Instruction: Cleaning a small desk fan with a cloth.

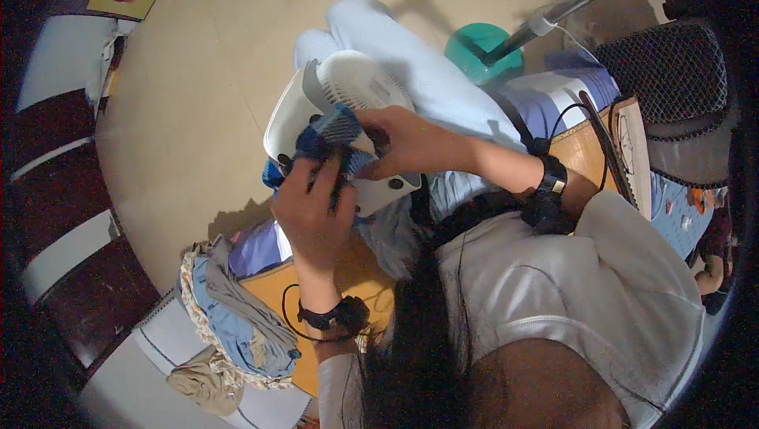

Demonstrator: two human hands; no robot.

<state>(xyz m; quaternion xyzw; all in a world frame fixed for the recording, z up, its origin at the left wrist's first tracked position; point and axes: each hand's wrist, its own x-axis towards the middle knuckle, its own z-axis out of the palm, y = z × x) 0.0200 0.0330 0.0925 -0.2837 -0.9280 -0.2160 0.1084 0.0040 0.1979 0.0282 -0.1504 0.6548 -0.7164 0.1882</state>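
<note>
A blue checked cloth is bunched up between my two hands, above a white plastic basket with slotted sides. My left hand has its fingers curled round the lower part of the cloth. From the right, my right hand grips the cloth's side with bent fingers and thumb. Part of the cloth also shows at the left of my left hand. The basket rests against my legs in light blue trousers, and my hands hide much of its opening.
Folded clothes lie in a pile at my left. A teal round stool stands ahead on the right beside a metal pole. A black mesh chair back is further right. Dark drawers line the far left.
</note>
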